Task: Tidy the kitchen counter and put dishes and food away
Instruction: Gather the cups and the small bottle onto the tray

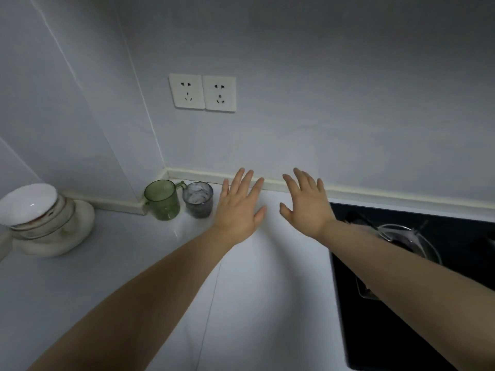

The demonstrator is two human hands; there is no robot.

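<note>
Head view: both hands, left [238, 210] and right [308, 207], are hovering spread and empty over worktop [107, 263]; cups [162, 200], bowls [40, 220] are awaiting storage.

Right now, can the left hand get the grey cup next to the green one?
Probably yes. The left hand is open and empty, just right of the grey cup, with nothing between them. The green mug stands on the cup's far side, out of the way.

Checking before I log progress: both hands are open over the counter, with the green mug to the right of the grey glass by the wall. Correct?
Not quite. The head view shows the green mug to the left of the grey glass. Both hands, left and right, are open over the counter.
</note>
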